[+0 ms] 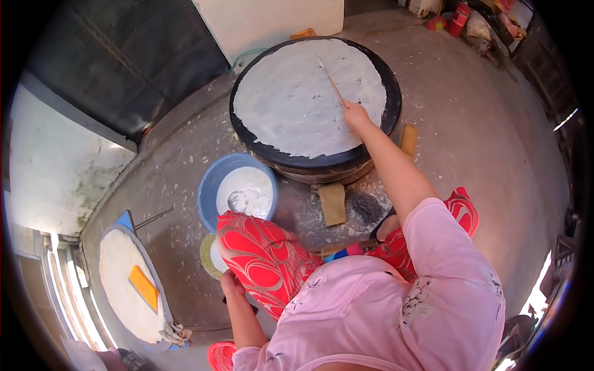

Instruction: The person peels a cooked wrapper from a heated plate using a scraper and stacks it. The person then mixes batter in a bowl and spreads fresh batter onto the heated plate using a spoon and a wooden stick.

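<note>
My right hand is closed around the handle end of a long thin wooden spatula. The spatula's whitened tip lies over a pale sheet of batter spread across a large round griddle with a black rim. My left hand hangs low beside my left knee, close to a green-rimmed bowl with something white in it. Its fingers are mostly hidden. A blue basin of white batter stands between my knee and the griddle, with a round dipper-like thing in the batter.
At left, a round stand bears a pale flat layer with an orange-yellow block on top; a crumpled cloth lies at its edge. Yellowish slabs sit against the griddle's base. A red cylinder stands far right.
</note>
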The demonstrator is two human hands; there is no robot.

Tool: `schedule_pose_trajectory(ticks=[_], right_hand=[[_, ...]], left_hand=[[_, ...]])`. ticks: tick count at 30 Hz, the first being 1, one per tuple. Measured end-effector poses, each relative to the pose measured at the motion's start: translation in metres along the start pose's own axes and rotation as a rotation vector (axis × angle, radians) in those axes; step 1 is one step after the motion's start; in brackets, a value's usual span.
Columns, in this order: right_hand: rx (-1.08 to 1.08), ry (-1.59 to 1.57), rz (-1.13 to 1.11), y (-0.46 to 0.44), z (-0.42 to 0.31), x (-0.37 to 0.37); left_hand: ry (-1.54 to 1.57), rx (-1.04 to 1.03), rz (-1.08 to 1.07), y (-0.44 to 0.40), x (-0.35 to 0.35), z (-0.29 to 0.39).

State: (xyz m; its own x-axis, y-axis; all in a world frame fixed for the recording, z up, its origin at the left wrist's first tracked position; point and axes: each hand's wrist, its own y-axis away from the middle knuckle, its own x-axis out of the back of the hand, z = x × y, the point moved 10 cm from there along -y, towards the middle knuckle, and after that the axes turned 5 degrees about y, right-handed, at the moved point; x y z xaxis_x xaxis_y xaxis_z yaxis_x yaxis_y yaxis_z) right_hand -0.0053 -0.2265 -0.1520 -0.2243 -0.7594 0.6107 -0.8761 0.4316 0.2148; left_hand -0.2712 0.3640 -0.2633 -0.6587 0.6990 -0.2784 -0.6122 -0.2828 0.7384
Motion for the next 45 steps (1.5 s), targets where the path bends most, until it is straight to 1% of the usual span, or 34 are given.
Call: schedule_pose_trajectory(ticks=[1, 2, 4, 5, 7, 8, 10, 11, 13, 14, 16, 17, 19, 21, 23, 24, 25, 27, 28, 30, 31, 33, 34, 35, 37, 38, 39, 41, 42, 43, 45], right_hand=[[0.138, 0.200, 0.179, 0.002, -0.017, 0.012], [0.138, 0.201, 0.177, 0.001, -0.018, 0.010], [-0.019, 0.410, 0.045, 0.023, -0.034, 0.007], [-0.020, 0.410, 0.046, 0.020, -0.025, 0.003], [0.175, 0.233, 0.125, 0.016, -0.023, 0.006], [0.174, 0.234, 0.134, 0.016, -0.017, 0.018], [-0.267, -0.457, -0.181, 0.037, 0.020, 0.011], [-0.266, -0.458, -0.175, 0.042, 0.022, 0.016], [-0.347, -0.626, -0.007, 0.052, 0.035, 0.034], [-0.347, -0.630, -0.003, 0.057, 0.036, 0.035], [-0.194, -0.600, -0.060, 0.066, 0.023, 0.035], [-0.197, -0.603, -0.053, 0.074, 0.025, 0.039], [-0.164, -0.594, -0.134, 0.097, 0.019, 0.039], [-0.186, -0.612, -0.113, 0.112, 0.033, 0.049], [-0.252, -0.562, 0.042, 0.118, 0.064, 0.069], [-0.289, -0.434, 0.041, 0.109, 0.090, 0.071], [-0.294, -0.434, 0.047, 0.102, 0.104, 0.065], [0.104, 0.261, 0.304, 0.097, 0.081, 0.090], [0.097, 0.260, 0.309, 0.108, 0.065, 0.096], [-0.048, 0.499, 0.160, 0.120, 0.041, 0.085], [-0.051, 0.496, 0.162, 0.121, 0.039, 0.081], [-0.039, 0.401, 0.120, 0.117, 0.041, 0.068], [0.111, 0.371, 0.211, 0.115, 0.039, 0.065], [0.112, 0.371, 0.214, 0.111, 0.055, 0.066], [-0.266, -0.538, -0.104, 0.129, 0.079, 0.051], [-0.324, -0.721, -0.095, 0.140, 0.077, 0.058], [-0.323, -0.719, -0.093, 0.140, 0.082, 0.060], [-0.316, -0.677, 0.080, 0.139, 0.100, 0.076], [-0.302, -0.674, 0.120, 0.143, 0.098, 0.078], [-0.306, -0.676, 0.121, 0.147, 0.100, 0.076], [-0.222, -0.552, 0.012, 0.154, 0.093, 0.066]], left_hand=[[0.001, 0.001, 0.002, -0.002, 0.003, 0.000], [-0.001, 0.011, -0.002, -0.005, 0.005, -0.001], [-0.001, 0.020, -0.005, -0.011, 0.010, -0.003], [-0.003, 0.023, -0.017, -0.014, 0.013, -0.005], [-0.008, 0.029, -0.038, -0.016, 0.008, -0.005], [-0.004, 0.032, -0.043, -0.015, 0.004, -0.004], [-0.003, 0.037, -0.050, -0.013, -0.001, -0.004], [0.000, 0.037, -0.058, -0.013, -0.003, -0.004], [0.002, 0.035, -0.072, -0.012, -0.008, -0.003], [-0.003, 0.031, -0.069, -0.010, -0.009, -0.003], [-0.015, 0.031, -0.070, -0.007, -0.013, -0.003], [-0.007, 0.040, -0.061, -0.005, -0.014, -0.003], [-0.007, 0.049, -0.054, -0.004, -0.015, -0.003], [0.006, 0.053, -0.047, -0.005, -0.014, -0.003], [0.018, 0.053, -0.040, -0.006, -0.015, -0.004], [0.032, 0.051, -0.029, -0.005, -0.014, -0.005], [0.027, 0.055, -0.031, 0.000, -0.018, -0.005], [0.019, 0.044, -0.107, 0.016, -0.040, -0.002], [0.012, 0.047, -0.111, 0.016, -0.043, -0.002], [0.002, 0.076, -0.162, 0.015, -0.051, -0.003], [-0.001, 0.075, -0.163, 0.012, -0.050, -0.002], [0.002, 0.057, -0.174, 0.004, -0.052, -0.001], [0.002, 0.054, -0.179, 0.006, -0.054, 0.001], [0.016, 0.059, -0.176, 0.008, -0.057, 0.001], [0.032, 0.066, -0.173, 0.014, -0.062, 0.001], [0.023, 0.051, -0.174, 0.019, -0.066, 0.003], [0.015, 0.037, -0.176, 0.022, -0.068, 0.004], [0.010, 0.039, -0.191, 0.019, -0.065, 0.002], [0.005, 0.040, -0.205, 0.020, -0.066, 0.002], [0.001, 0.041, -0.204, 0.021, -0.066, 0.001], [-0.012, 0.042, -0.190, 0.026, -0.068, 0.002]])
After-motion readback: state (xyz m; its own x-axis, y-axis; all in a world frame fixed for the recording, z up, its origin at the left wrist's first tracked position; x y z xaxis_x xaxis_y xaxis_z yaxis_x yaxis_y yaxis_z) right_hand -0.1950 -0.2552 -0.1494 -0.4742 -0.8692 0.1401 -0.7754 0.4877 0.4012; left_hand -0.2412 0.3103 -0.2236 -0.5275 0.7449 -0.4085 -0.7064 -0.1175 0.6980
